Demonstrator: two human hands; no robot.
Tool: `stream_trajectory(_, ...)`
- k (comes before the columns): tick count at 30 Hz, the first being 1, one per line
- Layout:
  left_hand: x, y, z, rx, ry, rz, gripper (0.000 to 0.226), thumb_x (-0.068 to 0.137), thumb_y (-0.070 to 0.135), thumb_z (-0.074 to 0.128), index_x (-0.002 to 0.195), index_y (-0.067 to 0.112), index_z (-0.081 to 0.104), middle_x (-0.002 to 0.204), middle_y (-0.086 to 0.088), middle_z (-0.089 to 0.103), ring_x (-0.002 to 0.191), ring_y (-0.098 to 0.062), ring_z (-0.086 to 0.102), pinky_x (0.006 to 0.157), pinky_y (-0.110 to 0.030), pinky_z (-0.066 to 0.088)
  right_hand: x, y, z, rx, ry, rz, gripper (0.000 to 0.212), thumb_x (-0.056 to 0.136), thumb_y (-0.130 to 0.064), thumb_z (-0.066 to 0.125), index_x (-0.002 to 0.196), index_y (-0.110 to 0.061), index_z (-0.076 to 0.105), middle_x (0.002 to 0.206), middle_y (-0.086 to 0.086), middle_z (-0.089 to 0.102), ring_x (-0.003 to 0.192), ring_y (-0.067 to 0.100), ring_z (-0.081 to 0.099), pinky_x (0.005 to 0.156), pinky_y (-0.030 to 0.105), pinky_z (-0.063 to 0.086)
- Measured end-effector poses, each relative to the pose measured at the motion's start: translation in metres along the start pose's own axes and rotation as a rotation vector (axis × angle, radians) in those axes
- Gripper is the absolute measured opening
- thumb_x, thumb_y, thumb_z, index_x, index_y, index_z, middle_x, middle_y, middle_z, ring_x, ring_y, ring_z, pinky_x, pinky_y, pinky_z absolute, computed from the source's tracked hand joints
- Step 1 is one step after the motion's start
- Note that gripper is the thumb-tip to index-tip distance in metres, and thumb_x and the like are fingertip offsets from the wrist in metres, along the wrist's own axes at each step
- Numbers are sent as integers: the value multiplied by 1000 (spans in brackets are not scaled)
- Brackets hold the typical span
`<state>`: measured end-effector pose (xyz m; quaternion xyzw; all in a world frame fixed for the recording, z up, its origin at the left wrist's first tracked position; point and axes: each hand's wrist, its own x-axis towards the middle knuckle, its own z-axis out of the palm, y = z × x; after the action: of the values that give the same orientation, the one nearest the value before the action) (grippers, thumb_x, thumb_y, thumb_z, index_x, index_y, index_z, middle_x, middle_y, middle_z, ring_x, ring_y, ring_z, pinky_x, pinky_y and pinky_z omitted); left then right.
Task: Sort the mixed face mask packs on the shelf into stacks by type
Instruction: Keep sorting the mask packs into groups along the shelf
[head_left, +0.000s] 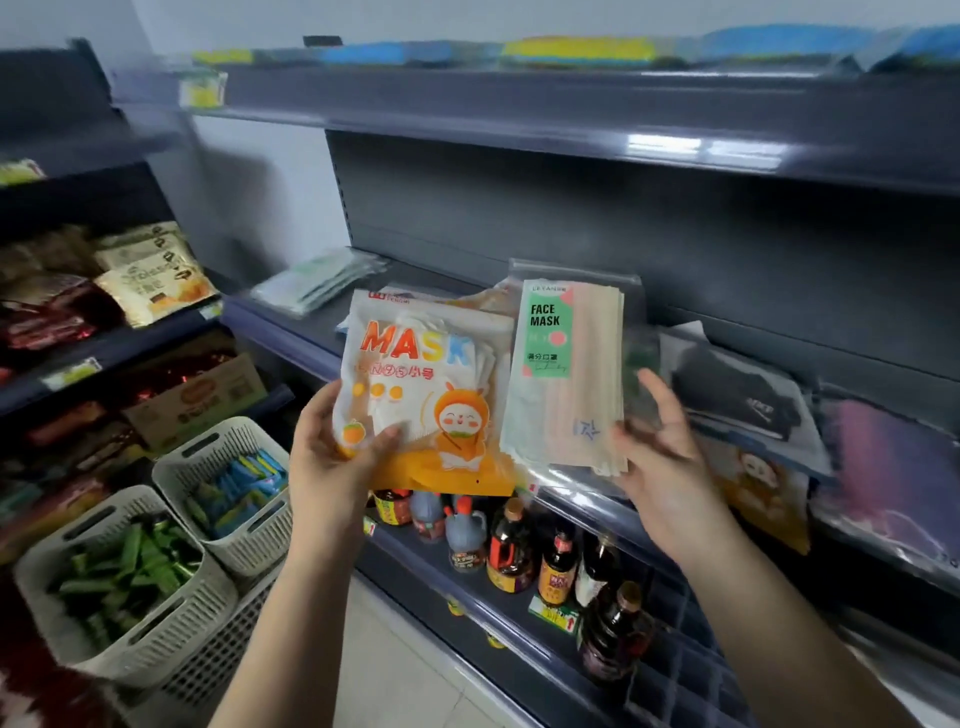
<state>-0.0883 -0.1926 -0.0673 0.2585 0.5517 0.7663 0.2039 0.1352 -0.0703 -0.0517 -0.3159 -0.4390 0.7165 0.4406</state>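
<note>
While my left hand (332, 457) grips the orange pack (421, 395) by its lower left corner — thumb across the front, fingers behind — the pack stands upright in front of the shelf (291, 338), its rainbow "MASK" lettering and a cartoon figure facing me. Left of that pack, further back on the same shelf, lies a flat stack of pale green packs (317, 278). Below and left of it sit two white baskets (171, 587), one filled with green sachets, the other with blue ones.

Just right of the orange pack, touching its edge, stands the green pack (563, 374) labelled "FACE MASK", in a clear sleeve with pale pink and mint masks showing. My right hand (670, 467) is at its lower right corner, palm open toward me; the fingers look blurred, and I cannot tell whether they pinch the sleeve or only rest against it.

Right of the green pack, on the shelf, lie a black pack (737, 395), then a second orange pack (763, 493) partly under it, and a purple pack (893, 467) at the far edge. Under the orange pack in my hand, dark bottles (511, 551) line the lower shelf.
</note>
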Motion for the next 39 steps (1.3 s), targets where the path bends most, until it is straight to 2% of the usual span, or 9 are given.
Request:
stream_trajectory(4,16,2,-18,6,83,-8,55,71,-1,75,110,33,57,108,1,66,104,-26,64,80,-38,56,29,7,24,-8,-48,40,61,87,8,48,128,-37,43,106,1,67,99,16,65,66,32,60)
stream_trajectory(8,32,8,-32,-8,211,-23,56,75,-2,71,118,29,54,117,-3,64,105,-26,64,81,-45,57,60,16,47,1,-117,78,60,89,6,49,128,-39,44,107,2,67,99,16,66,68,32,59)
stream_trajectory(15,60,14,-50,17,335,23,56,76,-2,70,119,29,51,122,-5,61,105,-24,64,63,-25,58,108,31,97,20,-227,142,60,87,6,50,122,-42,48,107,-2,66,100,14,64,66,32,57)
stream_trajectory(19,74,13,-64,15,391,29,56,75,-2,71,118,28,53,121,-6,61,104,-24,64,61,-24,57,127,40,119,39,-267,168,59,87,7,49,122,-40,47,106,0,66,95,15,65,72,37,53)
stream_trajectory(23,89,14,-80,12,437,21,56,75,-2,70,119,28,51,121,-5,60,102,-23,65,60,-24,57,140,54,145,18,-301,187,57,88,6,49,117,-44,49,110,2,64,94,17,66,69,36,54)
stream_trajectory(29,129,14,-113,6,440,4,58,77,-1,69,122,27,50,122,-1,59,103,-20,64,61,-21,56,162,71,186,-21,-328,196,58,88,5,50,122,-43,46,108,0,64,101,21,64,72,40,57)
stream_trajectory(33,166,15,-143,28,383,-14,59,77,3,71,126,26,49,120,-1,62,97,-15,67,61,-20,56,172,89,227,17,-253,198,61,88,8,47,125,-40,46,110,4,60,105,23,61,71,39,60)
stream_trajectory(36,196,19,-168,26,341,-22,56,78,1,69,124,25,49,113,2,64,86,-6,69,59,-17,55,175,107,264,32,-209,183,61,88,10,47,129,-36,44,109,7,61,103,22,61,65,32,60)
stream_trajectory(39,223,19,-198,24,306,-38,53,79,0,68,121,28,50,109,4,64,83,-3,69,59,-16,55,178,128,298,15,-154,130,59,88,10,47,122,-38,46,108,2,64,99,17,62,61,26,58)
